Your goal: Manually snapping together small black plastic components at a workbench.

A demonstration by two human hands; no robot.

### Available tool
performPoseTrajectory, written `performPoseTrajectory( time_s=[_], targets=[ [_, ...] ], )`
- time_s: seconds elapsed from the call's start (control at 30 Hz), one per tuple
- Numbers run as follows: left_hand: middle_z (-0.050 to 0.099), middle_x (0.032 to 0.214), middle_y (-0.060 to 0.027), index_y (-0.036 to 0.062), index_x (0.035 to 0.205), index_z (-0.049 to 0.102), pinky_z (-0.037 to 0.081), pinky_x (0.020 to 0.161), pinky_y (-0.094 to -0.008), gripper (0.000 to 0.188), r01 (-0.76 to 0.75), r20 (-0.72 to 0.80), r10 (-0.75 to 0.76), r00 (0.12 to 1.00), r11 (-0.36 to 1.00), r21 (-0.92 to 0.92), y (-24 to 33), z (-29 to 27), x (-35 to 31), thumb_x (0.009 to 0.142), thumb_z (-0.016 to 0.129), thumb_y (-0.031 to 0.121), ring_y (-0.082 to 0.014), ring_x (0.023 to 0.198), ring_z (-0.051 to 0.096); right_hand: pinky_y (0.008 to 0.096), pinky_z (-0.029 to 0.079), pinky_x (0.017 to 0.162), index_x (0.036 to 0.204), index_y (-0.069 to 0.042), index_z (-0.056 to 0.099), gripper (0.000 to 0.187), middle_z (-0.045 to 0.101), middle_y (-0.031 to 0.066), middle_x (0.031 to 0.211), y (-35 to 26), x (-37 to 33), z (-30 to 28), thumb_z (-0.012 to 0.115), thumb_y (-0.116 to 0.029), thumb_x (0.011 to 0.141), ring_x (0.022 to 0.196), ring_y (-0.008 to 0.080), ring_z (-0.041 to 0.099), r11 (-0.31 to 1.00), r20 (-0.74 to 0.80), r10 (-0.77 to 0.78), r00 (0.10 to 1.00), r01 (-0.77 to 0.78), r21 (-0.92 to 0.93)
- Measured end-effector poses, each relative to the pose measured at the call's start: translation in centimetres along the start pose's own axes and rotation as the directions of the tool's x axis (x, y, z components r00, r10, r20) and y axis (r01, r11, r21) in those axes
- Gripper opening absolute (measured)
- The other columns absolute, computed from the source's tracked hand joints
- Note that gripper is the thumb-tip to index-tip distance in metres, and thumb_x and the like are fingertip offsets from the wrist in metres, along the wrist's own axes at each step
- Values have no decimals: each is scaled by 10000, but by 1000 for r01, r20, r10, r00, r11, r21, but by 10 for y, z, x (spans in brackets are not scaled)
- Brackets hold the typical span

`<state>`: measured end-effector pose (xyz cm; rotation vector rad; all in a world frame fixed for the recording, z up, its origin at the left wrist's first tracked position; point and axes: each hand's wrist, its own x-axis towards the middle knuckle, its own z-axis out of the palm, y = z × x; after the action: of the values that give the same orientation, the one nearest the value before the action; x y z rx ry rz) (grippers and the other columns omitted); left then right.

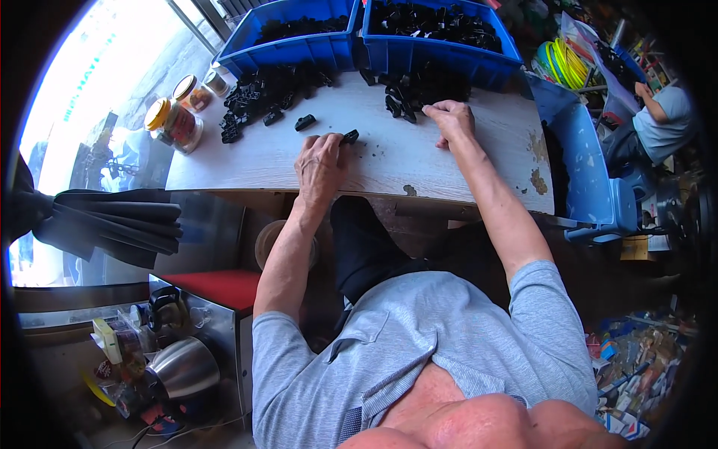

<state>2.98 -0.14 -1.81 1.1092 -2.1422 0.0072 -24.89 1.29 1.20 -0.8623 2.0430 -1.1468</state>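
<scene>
Close to the front edge of the white table [262, 161], my left hand [320, 163] is closed on a small black plastic part [350, 137]. Its dark end sticks out past the thumb and fingertips. Another loose black part [305, 122] lies just beyond that hand, apart from it. My right hand [453, 123] is at the right, its thumb and forefinger drawn together beside a heap of black parts [402, 103]. Whatever those fingertips hold is too small or hidden to make out. A second heap of black parts [258, 96] spreads at the left.
Two blue bins [292, 51] [441, 54] full of black pieces stand along the back. Lidded jars [179, 127] line the left edge. A large blue crate [587, 153] adjoins the table's right side. Further right, another person [666, 123] sits. A metal kettle [183, 367] is at lower left.
</scene>
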Motion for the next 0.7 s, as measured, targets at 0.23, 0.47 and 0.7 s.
performPoseTrajectory(
  time_s=[0.23,0.47,0.7],
  targets=[
    [723,977,-108,96,1075,681,539,836,-433,236,-29,44,31,999,999,-46,6,7,5,849,732,138,-333,950,665,311,509,401,999,-62,726,228,626,33,677,1,3,-2,757,-233,851,395,128,520,999,26,30,999,-31,28],
    [725,1003,-114,78,1089,694,541,859,-425,260,-51,21,53,998,994,-102,5,3,1,834,730,113,-338,966,665,296,491,403,954,-72,697,169,589,16,633,14,-20,-38,731,-204,854,400,105,515,1000,224,7,975,-1,-27],
    [733,1056,-121,74,1107,702,541,884,-421,287,-86,45,90,995,992,-87,10,7,6,824,740,104,-335,1018,664,275,463,380,1074,-49,650,312,593,18,640,19,-38,-46,777,-136,802,392,104,504,998,177,-69,982,67,17]
  ],
)
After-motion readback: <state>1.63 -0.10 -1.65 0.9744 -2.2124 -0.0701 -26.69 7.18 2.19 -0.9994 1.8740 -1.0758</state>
